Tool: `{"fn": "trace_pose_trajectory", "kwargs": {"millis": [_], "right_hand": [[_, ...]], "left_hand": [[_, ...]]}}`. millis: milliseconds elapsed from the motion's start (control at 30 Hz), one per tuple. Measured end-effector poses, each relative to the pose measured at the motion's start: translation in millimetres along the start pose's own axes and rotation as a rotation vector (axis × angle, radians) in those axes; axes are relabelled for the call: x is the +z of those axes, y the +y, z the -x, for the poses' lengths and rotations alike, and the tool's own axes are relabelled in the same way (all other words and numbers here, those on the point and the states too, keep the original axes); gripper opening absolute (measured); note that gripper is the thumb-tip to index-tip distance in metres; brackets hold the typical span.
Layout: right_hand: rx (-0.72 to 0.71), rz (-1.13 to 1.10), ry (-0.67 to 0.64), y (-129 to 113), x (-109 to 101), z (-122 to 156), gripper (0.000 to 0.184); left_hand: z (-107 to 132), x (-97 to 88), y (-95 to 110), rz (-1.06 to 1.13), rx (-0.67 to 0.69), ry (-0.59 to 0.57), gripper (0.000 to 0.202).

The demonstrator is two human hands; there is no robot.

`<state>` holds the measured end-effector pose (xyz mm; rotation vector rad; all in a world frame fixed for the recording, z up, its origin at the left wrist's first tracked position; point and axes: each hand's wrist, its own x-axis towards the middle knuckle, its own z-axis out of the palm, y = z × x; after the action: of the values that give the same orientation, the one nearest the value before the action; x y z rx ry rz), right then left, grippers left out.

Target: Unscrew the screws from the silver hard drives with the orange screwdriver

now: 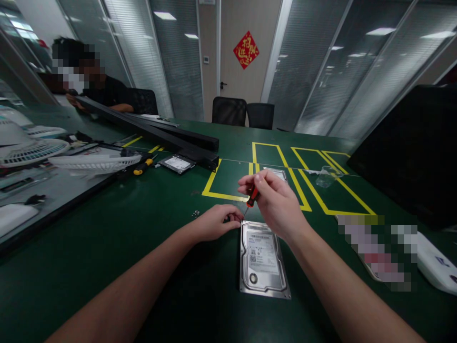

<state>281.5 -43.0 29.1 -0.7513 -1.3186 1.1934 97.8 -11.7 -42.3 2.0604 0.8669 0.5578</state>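
Your silver rectangular metal hard drive (263, 259) lies flat on the dark green counter (107, 247), directly before you, between your forearms. It is lid up, with a white printed label across the upper half and a round hub mark near its lower left corner. Your right hand (276, 202) is closed on a red-handled slim metal screwdriver (252, 196), whose shaft slants down to the drive's top left corner. Your left hand (214, 222) rests at that same corner with its fingers curled. Whether they pinch anything cannot be told from this view. A few small loose metal screws (195, 214) lie just left of that hand.
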Motion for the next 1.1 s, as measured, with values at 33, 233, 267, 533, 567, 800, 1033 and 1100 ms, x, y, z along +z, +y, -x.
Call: {"fn": "trace_pose_trajectory", "kwargs": {"millis": [33,233,267,533,567,800,1033,1100], "right_hand": [[0.0,-0.004,0.001,1.4,-0.4,0.0,0.023],[-0.016,0.015,-0.006,1.4,1.6,-2.4,0.035],[-0.009,0.0,-0.01,0.1,2.2,-2.9,0.04],[0.04,-0.088,0.043,0.3,1.7,-2.2,0.021],[0.046,-0.097,0.054,1.4,1.5,-1.7,0.02],[0.003,-0.169,-0.024,4.2,2.8,-1.6,0.019],[0.008,-0.104,0.011,4.7,0.6,-2.5,0.023],[0.014,-0.081,0.032,6.3,0.3,-1.7,0.02]], "left_hand": [[0.1,0.1,-0.3,-0.004,0.001,0.003,0.014],[-0.3,0.4,-3.1,-0.018,0.013,-0.005,0.014],[-0.4,0.5,-3.6,-0.014,0.016,-0.006,0.014],[-0.4,1.2,-5.2,-0.021,0.016,-0.01,0.013],[-0.4,1.1,-5.1,-0.025,0.017,-0.01,0.014],[-0.3,1.4,-4.3,-0.022,0.012,-0.01,0.015],[-0.4,1.2,-5.0,-0.032,0.022,-0.012,0.014],[-0.1,1.0,-5.8,-0.039,0.024,-0.015,0.014]]}}
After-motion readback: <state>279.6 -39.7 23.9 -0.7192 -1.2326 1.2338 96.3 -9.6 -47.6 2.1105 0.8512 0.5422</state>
